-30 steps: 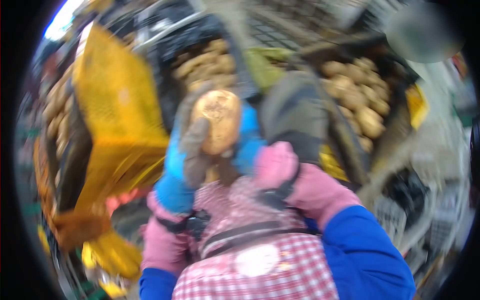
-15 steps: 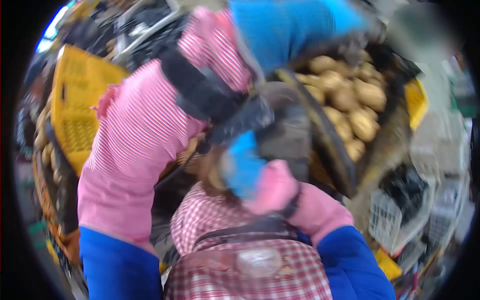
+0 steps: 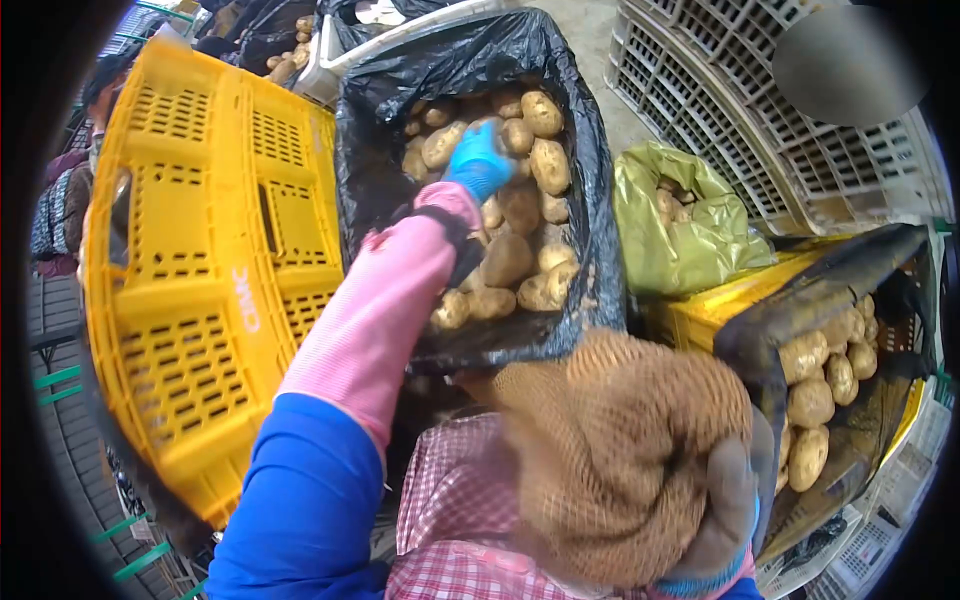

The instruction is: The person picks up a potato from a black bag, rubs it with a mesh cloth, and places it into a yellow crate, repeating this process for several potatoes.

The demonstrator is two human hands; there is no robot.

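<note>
My left hand [image 3: 480, 160], in a blue glove, is down among potatoes [image 3: 507, 260] in a crate lined with black plastic [image 3: 590, 190]. Its fingers blur against the potatoes, so their grip cannot be made out. A brown mesh sack [image 3: 630, 440] is bunched up in front of my body on the right. My right hand [image 3: 735, 500], in a grey and blue glove, is closed on the sack's right side. What the sack holds is hidden.
A yellow perforated crate [image 3: 190, 290] stands tilted on the left. To the right are a yellow-green bag [image 3: 670, 235] with potatoes inside, grey slatted crates [image 3: 740, 110], and a black-lined yellow crate [image 3: 690, 320] of potatoes. A white-rimmed crate [image 3: 420, 30] stands behind.
The view has turned. My left hand, earlier stretched to the upper right, is now inside the black-lined crate. The brown mesh sack now shows plainly at my right hand.
</note>
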